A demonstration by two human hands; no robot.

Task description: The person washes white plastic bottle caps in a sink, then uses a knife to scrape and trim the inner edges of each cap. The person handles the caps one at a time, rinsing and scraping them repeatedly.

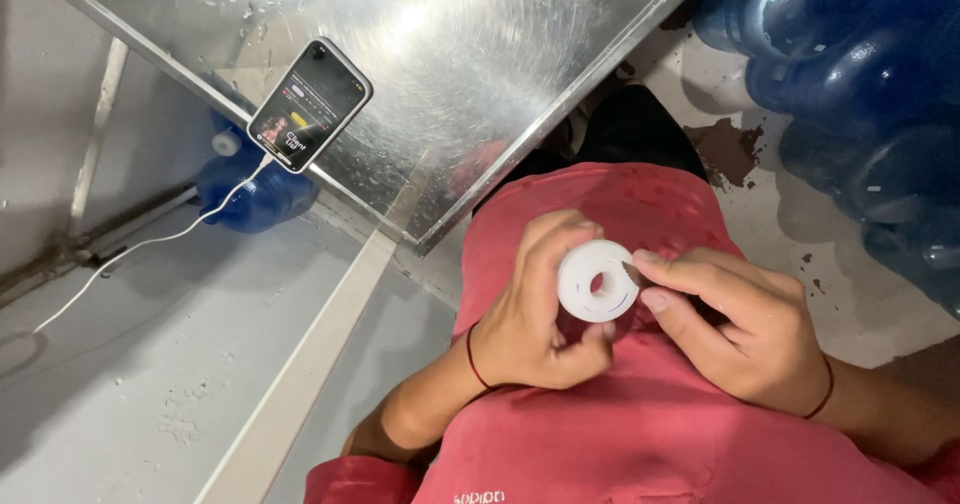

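Left hand (535, 309) grips one white tape roll (597, 281); right hand (735, 329) pinches its edge; one phone (310, 104) nearby.

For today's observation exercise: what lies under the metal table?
Under the metal table a blue water bottle lies on the grey floor. The tabletop covers everything else beneath it.

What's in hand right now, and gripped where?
A small white round roll of tape: the left hand grips its outer rim, and the right hand has fingertips pinching at its right edge.
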